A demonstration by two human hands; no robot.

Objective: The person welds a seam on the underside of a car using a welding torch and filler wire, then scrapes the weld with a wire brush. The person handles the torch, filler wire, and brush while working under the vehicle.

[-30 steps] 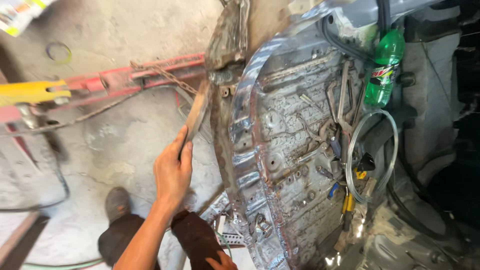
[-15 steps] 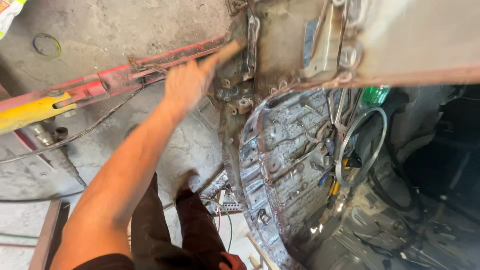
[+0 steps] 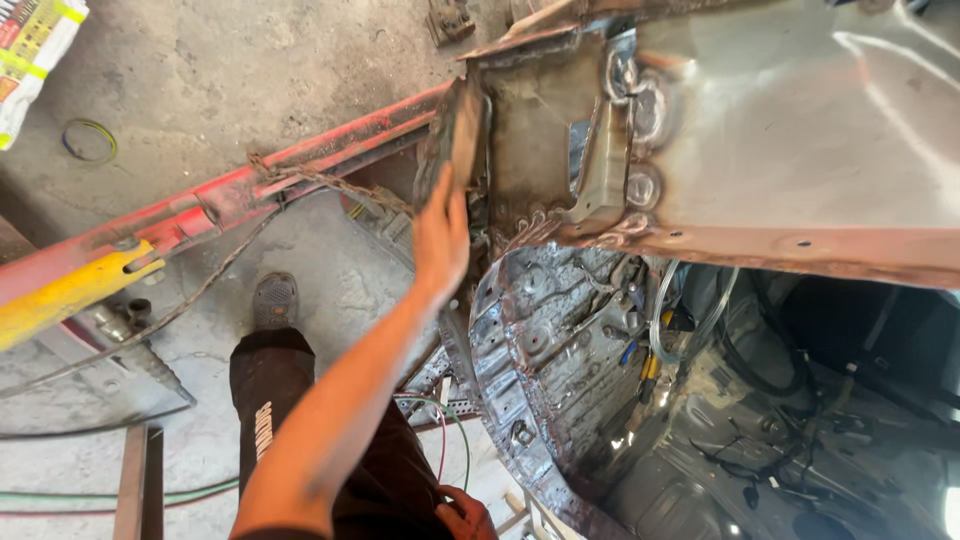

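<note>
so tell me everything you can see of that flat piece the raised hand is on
The flat piece is a narrow, rusty-brown slab, metal by the look of it, standing nearly upright against the edge of the bare car body panel. The left hand presses flat on its lower end. Its upper end meets the red beam.

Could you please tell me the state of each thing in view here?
Left hand, raised, gripping the block.
Block, held upright against the body shell's corner.
Right hand, low by the knee, fingers curled.
Body shell, bare, rusty metal.
Wires, loose, hanging inside the shell.
</note>
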